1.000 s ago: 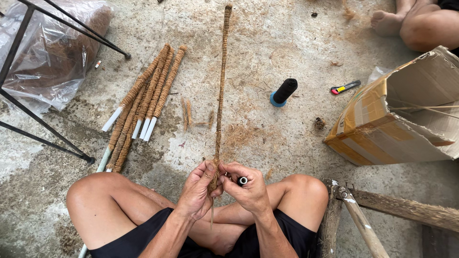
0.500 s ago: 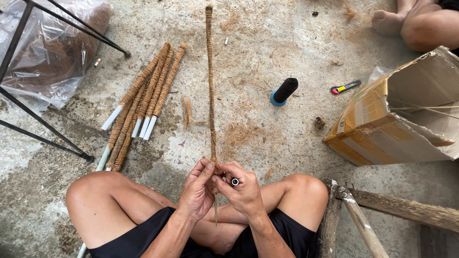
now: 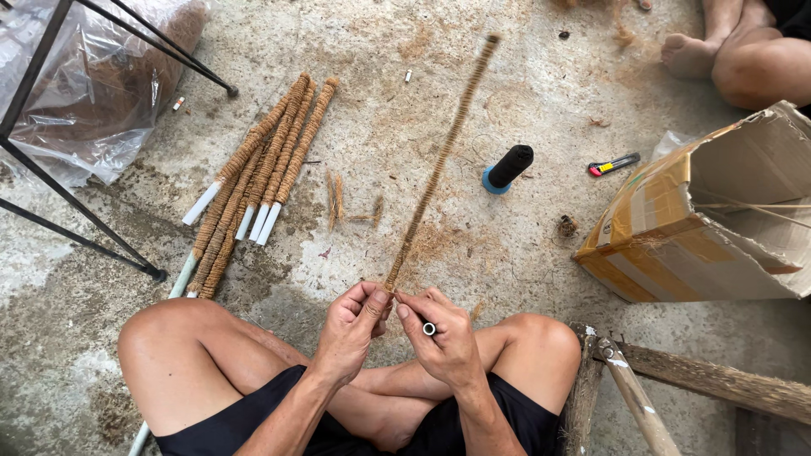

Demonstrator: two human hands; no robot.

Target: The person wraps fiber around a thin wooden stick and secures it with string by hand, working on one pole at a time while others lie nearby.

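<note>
Both hands meet above the crossed legs: the left hand (image 3: pixel 353 328) pinches the near end of a long fibre-wrapped stick (image 3: pixel 439 165), and the right hand (image 3: pixel 443 338) grasps its white tube end; that end is mostly hidden by fingers; the stick slants up and away over the concrete floor (image 3: pixel 473 51), its far tip blurred; a black thread spool (image 3: pixel 508 167) stands just right of it; finished sticks (image 3: pixel 253 181) lie to the left, partly cut off by a knee; a cardboard box (image 3: pixel 676 245) crowds the right edge.

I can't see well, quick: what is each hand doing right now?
Left hand: closed, pinching the near end of the fibre-wrapped stick.
Right hand: closed on the same stick's end.
</note>
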